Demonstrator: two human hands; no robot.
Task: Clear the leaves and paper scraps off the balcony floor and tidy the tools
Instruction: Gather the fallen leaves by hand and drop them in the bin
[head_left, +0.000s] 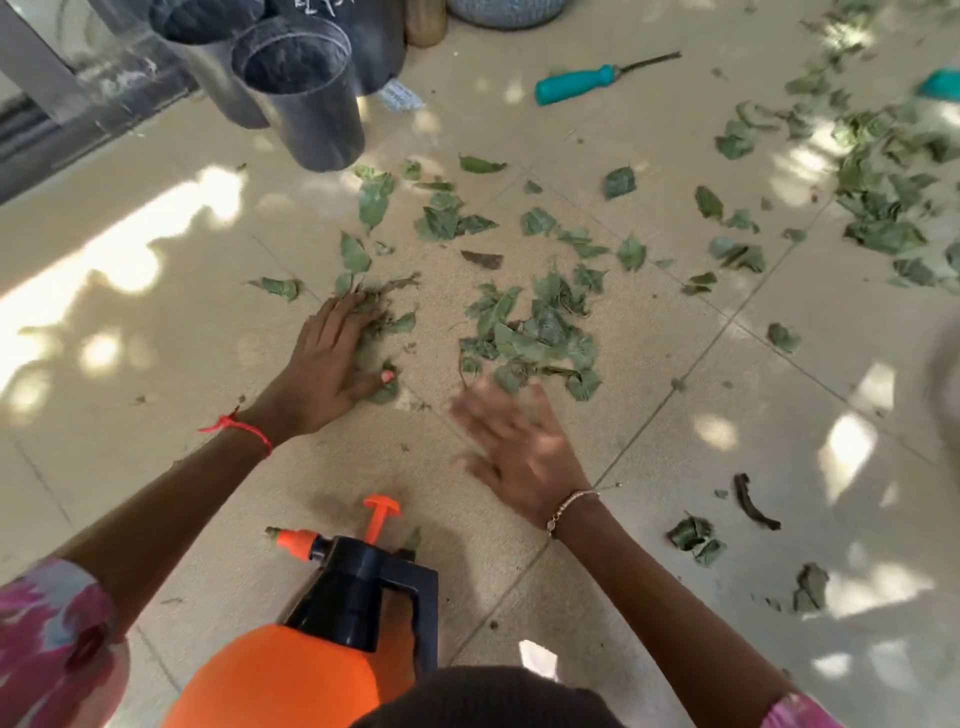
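On balcony floor (675, 415), between two bare hands: loose heap of leaves (530, 332). Left hand (332, 358) flat, fingers straight, pressing smaller clump (379, 317) just left of heap. Right hand (519, 452) blurred, fingers spread, holding nothing, just short of heap's near edge, nearer of two. Heap lies straight ahead of right palm; scoop likely closes inward from both sides. Teal-handled tool (576, 85) well apart, far side; orange sprayer (332, 623) nearest camera.

I see floor tiles (649, 130) that look matt and a bit rough, with fine lines. The leaves (535, 332) look dry, crinkly and dull. The spray bottle (291, 675) is smooth orange plastic with a black plastic top (363, 587). The tool (602, 74) has a smooth blue-green plastic handle and a dark metal rod. The sleeve (47, 623) is pink cloth.
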